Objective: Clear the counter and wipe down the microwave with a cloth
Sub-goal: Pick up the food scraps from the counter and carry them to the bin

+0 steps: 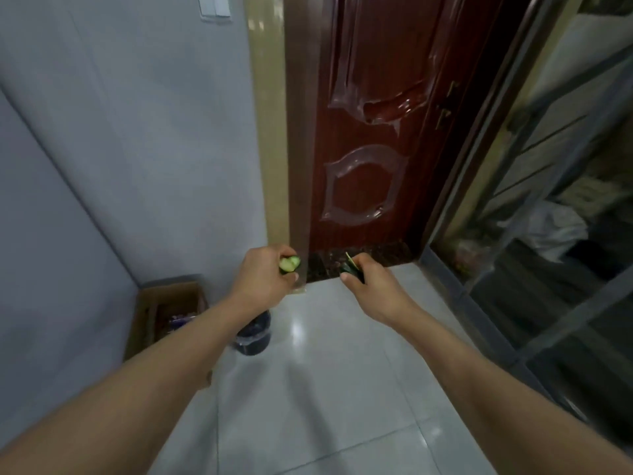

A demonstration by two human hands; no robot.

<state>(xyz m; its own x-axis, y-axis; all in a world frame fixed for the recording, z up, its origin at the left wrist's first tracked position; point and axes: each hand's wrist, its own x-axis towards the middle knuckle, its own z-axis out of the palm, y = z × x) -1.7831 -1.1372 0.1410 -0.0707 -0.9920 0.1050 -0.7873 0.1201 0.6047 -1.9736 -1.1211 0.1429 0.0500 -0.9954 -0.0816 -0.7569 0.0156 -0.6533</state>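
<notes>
Green vegetable scraps were what both hands carried over the pale tiled floor [325, 389]. The left hand [263, 274] curled its fingers round a cut piece of cucumber [289, 264], its pale flesh facing up. The right hand [368, 282] pinched a darker green scrap [351, 269], too small and blurred to name with certainty. Both arms reached forward toward a red-brown door [370, 132] that was closed ahead.

Neither the tabletop, the microwave nor the cloth appeared in view, so the wiping part of the task looked not yet begun; the person seemed to be partway through clearing away leftovers.

A dark bin [253, 337] stood on the floor below the left forearm, beside a cardboard box [164, 317] against the grey wall [120, 149]. The risk lay in the drop. The scraps were held well forward of the bin's mouth, so letting go from that position would likely land them on the tiles. The bin's opening looked narrow and was partly hidden by the forearm, which would make aiming harder. A moist cucumber piece could also slip from the fingers early, and anything on the glossy floor would be a slipping hazard underfoot. The frame was blurred, suggesting movement, which would add to the chance of a miss.
</notes>
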